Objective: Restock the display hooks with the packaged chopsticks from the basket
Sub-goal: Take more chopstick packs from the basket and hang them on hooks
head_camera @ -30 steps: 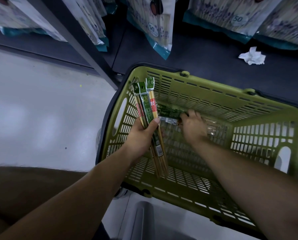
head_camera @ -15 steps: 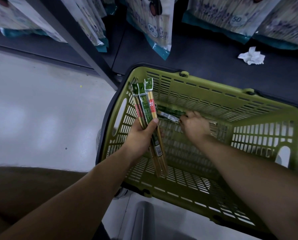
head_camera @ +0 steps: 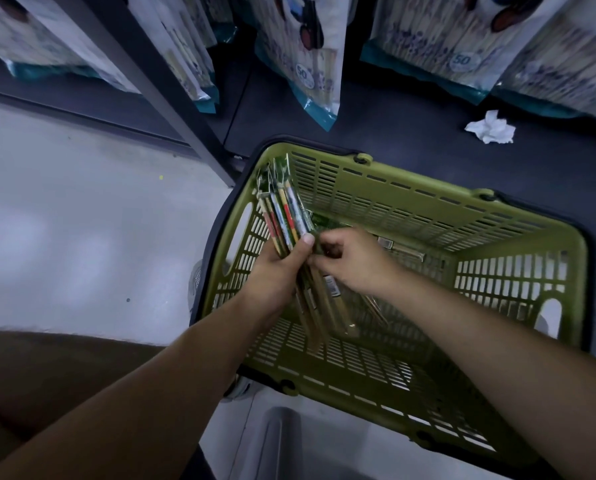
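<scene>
A green slatted basket [head_camera: 428,216] stands on the floor below the shelf. My left hand [head_camera: 275,271] grips a bundle of several chopstick packs [head_camera: 284,209] over the basket's left end, thumb across them, green header cards pointing away from me. My right hand [head_camera: 355,261] is right beside it, fingers curled and pinching another pack [head_camera: 333,289] against the bundle. More packs [head_camera: 398,249] lie on the basket floor by the far wall, partly hidden by my right hand.
Large bags of disposable chopsticks [head_camera: 310,57] hang above the dark shelf base [head_camera: 410,133]. A crumpled white paper [head_camera: 490,128] lies on that base. A grey upright post [head_camera: 158,84] runs down to the basket's left corner. Pale floor [head_camera: 81,220] spreads to the left.
My right hand has lifted a pack from the basket floor and brought it left against the bundle. My left hand has tilted the bundle slightly.
</scene>
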